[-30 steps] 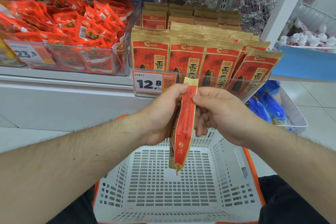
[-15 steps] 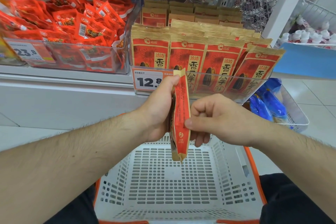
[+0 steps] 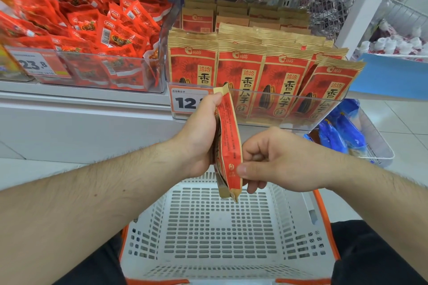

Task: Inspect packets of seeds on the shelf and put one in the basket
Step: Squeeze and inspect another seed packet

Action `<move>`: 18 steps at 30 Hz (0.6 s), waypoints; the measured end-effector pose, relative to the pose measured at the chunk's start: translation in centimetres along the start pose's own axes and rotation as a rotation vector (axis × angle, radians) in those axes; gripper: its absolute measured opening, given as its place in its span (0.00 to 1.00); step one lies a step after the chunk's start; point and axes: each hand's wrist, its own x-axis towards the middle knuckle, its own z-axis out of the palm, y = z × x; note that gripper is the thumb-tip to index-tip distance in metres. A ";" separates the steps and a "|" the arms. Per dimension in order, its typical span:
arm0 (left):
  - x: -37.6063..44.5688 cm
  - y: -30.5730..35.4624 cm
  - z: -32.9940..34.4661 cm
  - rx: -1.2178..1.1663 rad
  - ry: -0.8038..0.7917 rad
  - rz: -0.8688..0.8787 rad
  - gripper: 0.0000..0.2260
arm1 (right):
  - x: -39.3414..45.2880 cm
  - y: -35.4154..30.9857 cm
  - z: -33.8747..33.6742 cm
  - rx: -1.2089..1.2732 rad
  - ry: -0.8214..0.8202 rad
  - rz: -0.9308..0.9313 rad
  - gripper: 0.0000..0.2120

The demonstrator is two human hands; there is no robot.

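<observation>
The person holds one flat red and tan paper-like seed packet (image 3: 228,141) edge-on, standing up tall over the white plastic basket with orange rim (image 3: 222,236). The left hand (image 3: 199,136) wraps round the packet's left side, with the thumb up by the top corner. The right hand (image 3: 275,162) is curled, and its thumb and fingers pinch the packet low down on the right edge. The packet's crimped bottom end hangs just above the basket, not touching it.

The basket has walls and a floor full of little slots, and nothing lies in it. There is open room straight down from the packet into it.

Behind the hands, more red and tan seed packets in rows (image 3: 259,71) stand upright in a clear plastic tray (image 3: 289,124) on the white shelf (image 3: 81,97). A white and orange price tag (image 3: 185,102) sticks to the tray's front, partly hidden by the left hand.

To the left, a clear plastic bin (image 3: 148,76) is piled with shiny crinkly red snack bags (image 3: 97,28) lying every which way. Low on the right, a white wire basket (image 3: 379,146) holds shiny blue bags (image 3: 342,129).
</observation>
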 end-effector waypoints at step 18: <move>0.0 -0.1 -0.2 -0.067 0.069 0.008 0.23 | 0.1 0.5 0.1 0.033 -0.032 -0.053 0.03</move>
